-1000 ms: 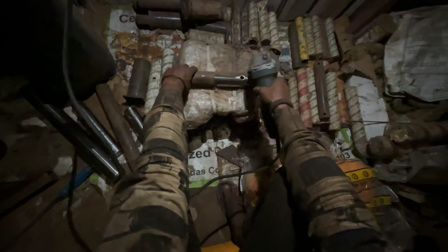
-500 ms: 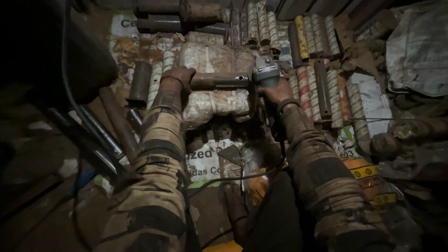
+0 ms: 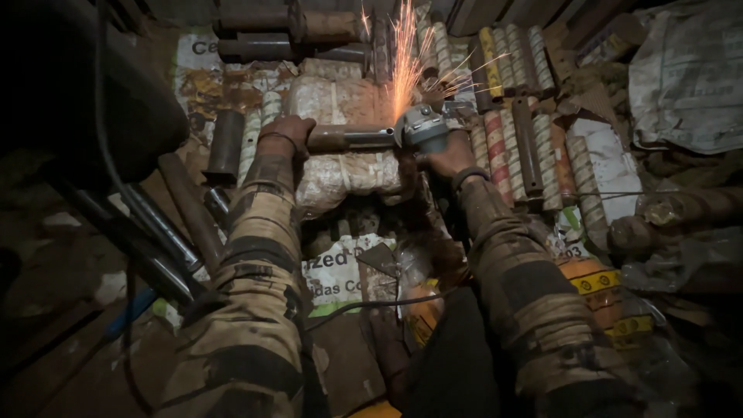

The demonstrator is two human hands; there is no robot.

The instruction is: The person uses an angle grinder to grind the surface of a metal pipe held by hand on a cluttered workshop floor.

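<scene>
Sparking angle grinder (image 3: 422,128) on steel pipe (image 3: 350,138), both hands gripping.

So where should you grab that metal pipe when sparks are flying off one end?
Probably the bare end away from the sparks, coming from the left. The pipe lies flat across the padded bundle, and the left hand wraps that far end. The right hand works the grinder at the other end, which looks unsafe to touch.

Metal rods (image 3: 526,139) crowd right of the grinder (image 3: 422,128); pipes (image 3: 279,27) block beyond.
</scene>
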